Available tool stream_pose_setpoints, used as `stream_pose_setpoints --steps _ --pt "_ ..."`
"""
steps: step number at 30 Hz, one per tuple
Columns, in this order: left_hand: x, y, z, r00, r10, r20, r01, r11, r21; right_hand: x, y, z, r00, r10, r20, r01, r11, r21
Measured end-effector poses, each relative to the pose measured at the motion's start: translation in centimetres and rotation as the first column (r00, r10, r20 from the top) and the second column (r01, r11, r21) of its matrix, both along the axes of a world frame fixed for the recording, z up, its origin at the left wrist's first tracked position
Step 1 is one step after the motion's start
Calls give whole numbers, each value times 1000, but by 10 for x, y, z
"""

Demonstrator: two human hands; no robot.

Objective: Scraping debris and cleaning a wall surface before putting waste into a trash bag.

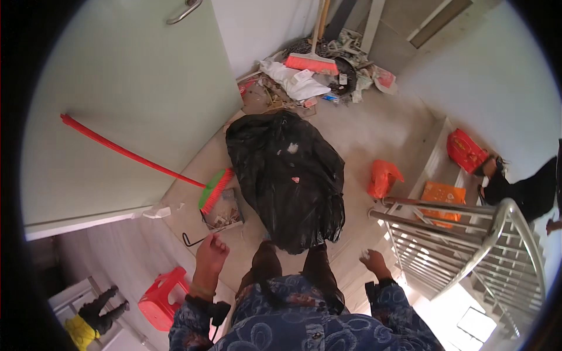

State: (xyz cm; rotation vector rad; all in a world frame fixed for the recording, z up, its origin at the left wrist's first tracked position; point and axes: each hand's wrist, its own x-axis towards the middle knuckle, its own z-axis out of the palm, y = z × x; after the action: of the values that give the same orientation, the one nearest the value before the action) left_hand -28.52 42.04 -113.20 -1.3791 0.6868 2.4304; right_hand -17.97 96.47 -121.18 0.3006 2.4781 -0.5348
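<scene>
A large black plastic garbage bag (285, 184) lies bulging on the floor in front of my legs, with small pale scraps on its surface. My left hand (212, 253) is raised at the bag's lower left, fingers loosely curled and nothing visible in them. It is nearest to a dustpan (225, 210) holding debris, whose bent black handle (188, 241) shows just beyond the hand. To the lower right of the bag is my right hand (376, 263), apart from it. Its fingers are bent; something pale shows at the tips, too small to identify.
A red-handled broom (131, 153) leans against the door (131, 87). Rubbish and another broom (311, 63) fill the far corner. A red stool (164, 298) stands left; an orange bag (382, 177) and a metal stair railing (478, 250) are right. Two other people are partly visible.
</scene>
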Motion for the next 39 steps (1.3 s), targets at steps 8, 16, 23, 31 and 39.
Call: stream_pose_setpoints --steps 8,16,23,31,39 --pt "102 87 -53 966 117 231 -121 993 1 -181 -15 -136 988 142 63 -124 963 -237" --pt "34 201 -98 858 -501 116 505 863 -2 -216 -24 -252 951 247 -187 -233 968 95" --pt "-74 280 -179 608 -793 41 760 566 -321 -205 -22 -278 874 268 -406 -398 874 -279" --pt "-80 208 -245 471 -769 433 599 -82 -797 -113 -183 -123 979 200 -29 -127 496 -859" --pt "-1 132 -188 969 -231 88 230 710 -666 -146 -170 -103 893 -445 71 384 667 -639"
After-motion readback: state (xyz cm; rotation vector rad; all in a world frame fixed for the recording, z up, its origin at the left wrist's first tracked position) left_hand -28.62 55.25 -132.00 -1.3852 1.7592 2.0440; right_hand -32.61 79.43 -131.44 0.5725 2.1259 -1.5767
